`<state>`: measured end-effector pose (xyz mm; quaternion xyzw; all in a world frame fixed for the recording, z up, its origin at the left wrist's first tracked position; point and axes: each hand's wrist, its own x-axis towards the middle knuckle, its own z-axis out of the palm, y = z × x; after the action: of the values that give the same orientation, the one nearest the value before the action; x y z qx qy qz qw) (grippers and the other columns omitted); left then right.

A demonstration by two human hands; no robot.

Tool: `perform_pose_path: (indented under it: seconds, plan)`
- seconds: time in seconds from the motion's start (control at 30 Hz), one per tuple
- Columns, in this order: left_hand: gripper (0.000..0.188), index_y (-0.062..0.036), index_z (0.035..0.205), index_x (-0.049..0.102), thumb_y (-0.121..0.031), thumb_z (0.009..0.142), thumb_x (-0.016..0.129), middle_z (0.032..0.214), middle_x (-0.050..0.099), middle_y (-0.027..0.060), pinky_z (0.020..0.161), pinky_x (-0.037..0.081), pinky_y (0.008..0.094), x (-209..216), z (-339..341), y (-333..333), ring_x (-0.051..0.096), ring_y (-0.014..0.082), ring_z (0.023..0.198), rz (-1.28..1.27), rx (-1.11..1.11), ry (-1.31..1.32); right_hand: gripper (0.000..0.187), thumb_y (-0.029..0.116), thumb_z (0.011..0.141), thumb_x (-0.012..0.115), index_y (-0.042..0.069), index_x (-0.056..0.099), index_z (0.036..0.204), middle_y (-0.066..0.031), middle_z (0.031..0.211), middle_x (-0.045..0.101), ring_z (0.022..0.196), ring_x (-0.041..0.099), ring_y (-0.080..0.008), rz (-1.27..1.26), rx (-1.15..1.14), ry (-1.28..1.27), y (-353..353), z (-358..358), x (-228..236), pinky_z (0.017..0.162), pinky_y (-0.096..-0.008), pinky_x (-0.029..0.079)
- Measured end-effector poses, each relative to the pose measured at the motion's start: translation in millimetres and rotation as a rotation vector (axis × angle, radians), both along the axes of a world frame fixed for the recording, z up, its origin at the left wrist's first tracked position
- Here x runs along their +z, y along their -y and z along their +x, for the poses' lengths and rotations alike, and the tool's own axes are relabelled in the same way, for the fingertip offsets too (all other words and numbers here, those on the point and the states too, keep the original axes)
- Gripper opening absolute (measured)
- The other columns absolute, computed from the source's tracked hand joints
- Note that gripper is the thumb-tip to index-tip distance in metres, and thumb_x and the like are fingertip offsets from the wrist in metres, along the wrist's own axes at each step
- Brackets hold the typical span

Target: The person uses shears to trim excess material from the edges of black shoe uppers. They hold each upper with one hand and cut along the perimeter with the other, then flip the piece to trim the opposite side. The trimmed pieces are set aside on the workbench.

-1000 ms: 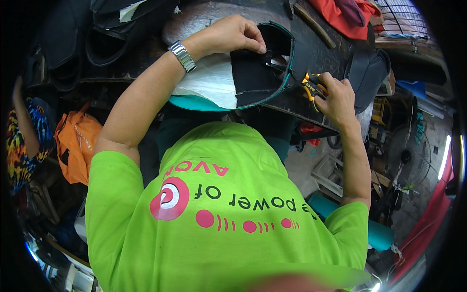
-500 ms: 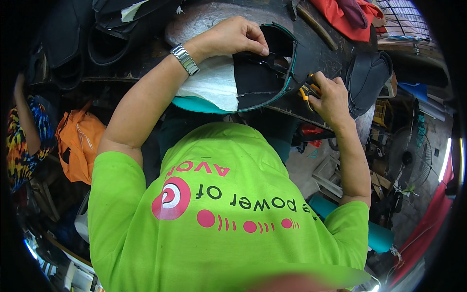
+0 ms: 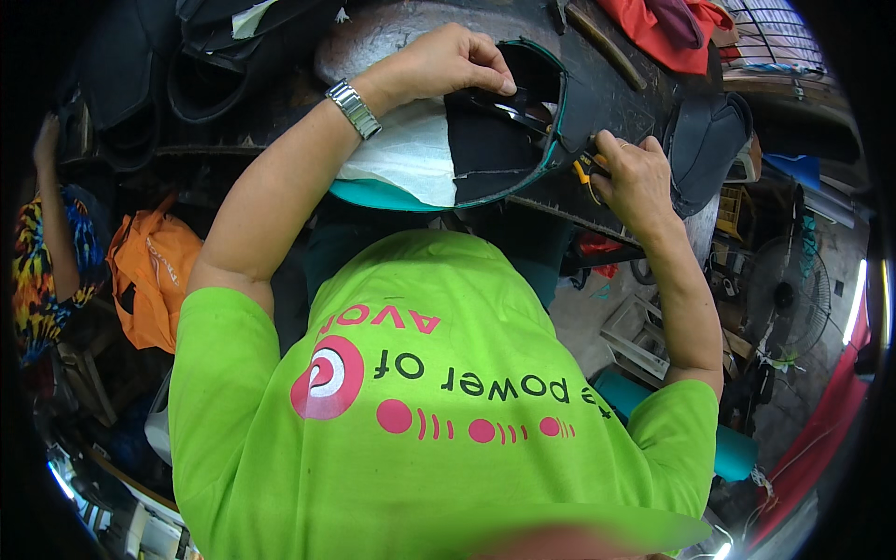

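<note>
The piece (image 3: pixel 490 154) lies at the near edge of the dark bench (image 3: pixel 611 105), in front of the person and below the left hand (image 3: pixel 457 67). It is a hollow, rounded thing, black inside, with a thin teal rim curving around its right end and a broader teal strip showing along the lower left. A creased white sheet (image 3: pixel 406 154) covers its left part; its straight edge meets the black lining. Something dark and shiny (image 3: pixel 523 117) shows inside, too small to make out.

The opening faces up toward the person's head. The long axis runs left to right, roughly along the bench edge and tilted a little, with the rounded end toward the right and slightly away; the far left side is hidden under the left forearm.

The left thumb and forefinger meet at the tips over the opening; what lies between them, I cannot tell. The right hand (image 3: pixel 639 182), just right of the piece, is closed around yellow-and-black pliers (image 3: pixel 584 174); whether their jaws are apart is hidden.
</note>
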<state>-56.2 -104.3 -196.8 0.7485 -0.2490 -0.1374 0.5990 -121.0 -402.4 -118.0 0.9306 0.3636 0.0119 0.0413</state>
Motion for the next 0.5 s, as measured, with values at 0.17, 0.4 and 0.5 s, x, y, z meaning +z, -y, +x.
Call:
perform_pose_path:
  seconds: [0.17,0.4,0.5]
  plan:
    - [0.023,-0.0033,0.101,0.077,-0.022,0.087,0.077,0.094,0.072,0.0029,0.082,0.05,0.024,7,-4,-1,0.065,0.0103,0.086,-0.148,0.02,-0.075,0.034,0.014,0.069,0.078,0.011,0.051,0.09,-0.0055,0.072,0.062,0.068,0.062,-0.0272,0.029,0.002,0.051,1,-7,-6,0.068,-0.0382,0.04]
    - [0.017,-0.0012,0.086,0.074,-0.017,0.084,0.08,0.084,0.07,0.0031,0.07,0.049,0.0247,73,-58,-59,0.063,0.0103,0.077,-0.223,-0.337,-0.024,0.031,0.021,0.076,0.078,0.006,0.056,0.091,-0.0164,0.075,0.067,0.074,0.064,-0.0394,0.064,-0.339,-0.149,-6,-30,-16,0.07,-0.0466,0.048]
    - [0.038,-0.0029,0.056,0.059,-0.022,0.071,0.087,0.079,0.068,0.0076,0.061,0.045,0.0309,97,-100,-72,0.06,0.0168,0.069,0.008,-0.384,0.105,0.035,0.025,0.077,0.08,0.003,0.056,0.091,-0.0199,0.076,0.067,0.077,0.064,-0.0432,0.282,-0.489,-0.344,-12,-43,-22,0.069,-0.0484,0.05]
